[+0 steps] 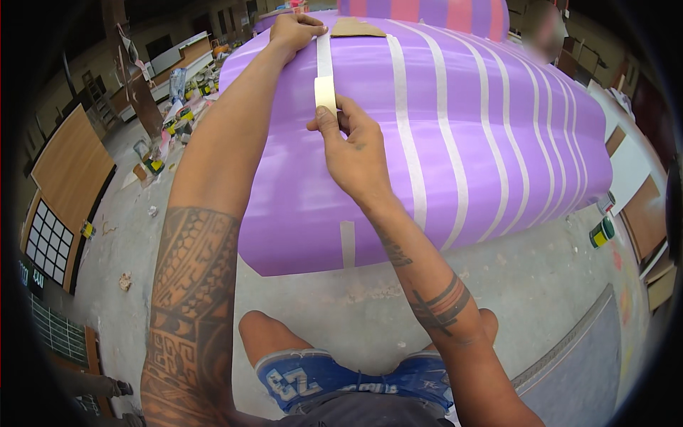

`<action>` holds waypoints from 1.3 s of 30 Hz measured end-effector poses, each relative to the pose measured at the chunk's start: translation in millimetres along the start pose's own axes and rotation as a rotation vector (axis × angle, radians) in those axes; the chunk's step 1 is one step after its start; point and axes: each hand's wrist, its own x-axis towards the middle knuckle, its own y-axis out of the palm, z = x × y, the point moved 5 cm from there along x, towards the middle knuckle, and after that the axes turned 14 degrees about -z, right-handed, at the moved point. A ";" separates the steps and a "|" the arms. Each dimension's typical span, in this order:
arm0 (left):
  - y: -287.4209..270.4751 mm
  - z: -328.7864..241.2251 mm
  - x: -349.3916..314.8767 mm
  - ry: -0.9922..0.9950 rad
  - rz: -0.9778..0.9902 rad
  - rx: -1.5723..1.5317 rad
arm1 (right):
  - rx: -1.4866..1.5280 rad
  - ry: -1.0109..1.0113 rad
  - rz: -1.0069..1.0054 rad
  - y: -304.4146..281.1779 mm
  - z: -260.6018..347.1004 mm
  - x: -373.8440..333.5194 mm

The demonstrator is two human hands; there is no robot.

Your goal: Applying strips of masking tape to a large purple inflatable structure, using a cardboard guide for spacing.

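Note:
A large, glossy purple curved form (pixel 284 171) fills the middle, with several pale masking tape strips (pixel 442 107) running down its right part. In my right hand (pixel 359 149) is a roll of masking tape (pixel 325 92), gripped between thumb and fingers. From the roll a length of tape (pixel 324 55) stretches up along the purple surface. At its upper end is my left hand (pixel 295 35), fingertips closed together on the tape. Beside them lies a brown cardboard piece (pixel 356 28). A short tape strip (pixel 347 242) is stuck near the form's lower edge.
A striped pink and purple piece (pixel 427 11) rises behind. Cans and clutter (pixel 188 107) cover the floor at left, near a wooden panel (pixel 75 153). A green can (pixel 602 232) lies at right; a grey board (pixel 576 363) is at lower right. Someone's leg (pixel 99 386) shows at lower left.

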 end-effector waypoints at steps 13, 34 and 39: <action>4.9 -0.7 0.2 0.004 -0.028 0.032 | 0.029 -0.032 -0.050 -5.5 -0.5 3.5; 6.3 2.4 1.5 0.055 -0.066 0.073 | 0.002 -0.004 -0.037 -5.8 -7.8 -0.3; 4.1 0.2 -0.3 0.068 -0.072 0.091 | 0.003 -0.012 -0.044 -5.4 -9.7 -0.4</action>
